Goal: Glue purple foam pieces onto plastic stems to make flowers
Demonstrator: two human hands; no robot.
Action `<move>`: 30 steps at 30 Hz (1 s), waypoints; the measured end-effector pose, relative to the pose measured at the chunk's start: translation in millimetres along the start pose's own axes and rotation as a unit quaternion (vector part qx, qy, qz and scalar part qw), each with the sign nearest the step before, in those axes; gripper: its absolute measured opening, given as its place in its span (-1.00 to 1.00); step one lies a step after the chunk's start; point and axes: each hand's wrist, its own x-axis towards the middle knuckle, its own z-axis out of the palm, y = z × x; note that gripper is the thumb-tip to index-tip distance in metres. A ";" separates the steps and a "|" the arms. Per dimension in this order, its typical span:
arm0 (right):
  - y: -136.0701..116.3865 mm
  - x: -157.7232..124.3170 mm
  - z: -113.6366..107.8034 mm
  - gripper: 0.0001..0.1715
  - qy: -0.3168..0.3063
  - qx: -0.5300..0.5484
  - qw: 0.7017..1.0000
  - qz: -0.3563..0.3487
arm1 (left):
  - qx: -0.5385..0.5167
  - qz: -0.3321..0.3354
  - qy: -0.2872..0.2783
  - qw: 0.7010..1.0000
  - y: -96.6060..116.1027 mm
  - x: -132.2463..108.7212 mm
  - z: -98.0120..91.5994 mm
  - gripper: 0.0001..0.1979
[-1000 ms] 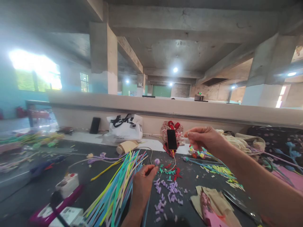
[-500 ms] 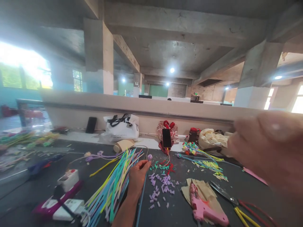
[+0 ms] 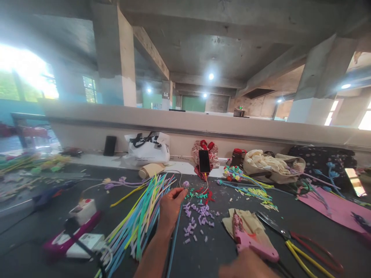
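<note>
My left hand (image 3: 171,204) is closed, thumb and fingers pinched just beneath a small purple flower head (image 3: 186,184). A thin blue stem (image 3: 174,241) runs down beside my wrist, seemingly from this flower. At the bottom edge my right hand (image 3: 246,266) is smeared by motion, over or against the handle of a pink hot glue gun (image 3: 252,247); its fingers do not show clearly. The gun's nozzle end rests on a crumpled tan paper (image 3: 230,222). Short purple pipe cleaner pieces (image 3: 199,214) lie scattered between my hands.
A bundle of coloured pipe cleaners (image 3: 142,216) lies left, beside a purple power strip (image 3: 58,241). Scissors (image 3: 286,233) with red and yellow handles lie right. A plugged-in phone (image 3: 204,161) leans at the back, near a white bag (image 3: 147,150). Pink paper (image 3: 327,206) lies far right.
My right hand has swung from high on the right down to the glue gun's handle, uncovering the pink paper and dark bag. My left hand keeps its pinch on the flower.
</note>
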 end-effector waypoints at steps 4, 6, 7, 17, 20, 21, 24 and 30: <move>-10.9 26.4 -8.0 -0.79 0.010 0.009 1.000 0.012 | -0.077 -0.049 -0.040 0.995 7.9 -3.3 2.2 -0.75; -14.2 42.5 -18.9 -0.86 0.024 0.032 0.999 -0.035 | -0.121 -0.072 -0.077 0.987 12.7 -5.2 1.4 -0.73; -14.6 49.7 -23.6 -0.85 0.032 0.049 0.996 -0.064 | -0.141 -0.081 -0.098 0.982 15.1 -6.5 0.8 -0.73; 21.1 109.4 -10.6 -0.83 0.060 -0.202 0.977 -0.036 | -0.196 -0.117 -0.192 0.955 20.5 -19.1 7.1 -0.75; 28.8 123.4 -3.8 -0.83 0.068 -0.216 0.974 -0.030 | -0.174 -0.113 -0.137 0.969 13.4 -12.4 8.2 -0.75; 30.2 125.8 -3.4 -0.83 0.077 -0.216 0.973 -0.027 | -0.167 -0.110 -0.116 0.973 11.1 -9.9 8.2 -0.76; 30.8 124.9 -12.9 -0.78 0.123 -0.199 0.972 -0.020 | -0.148 -0.106 -0.078 0.980 6.0 -4.6 8.1 -0.76; 10.6 92.5 -69.6 -0.86 0.327 0.070 0.942 -0.021 | -0.125 -0.099 -0.071 0.985 5.4 -3.6 9.3 -0.72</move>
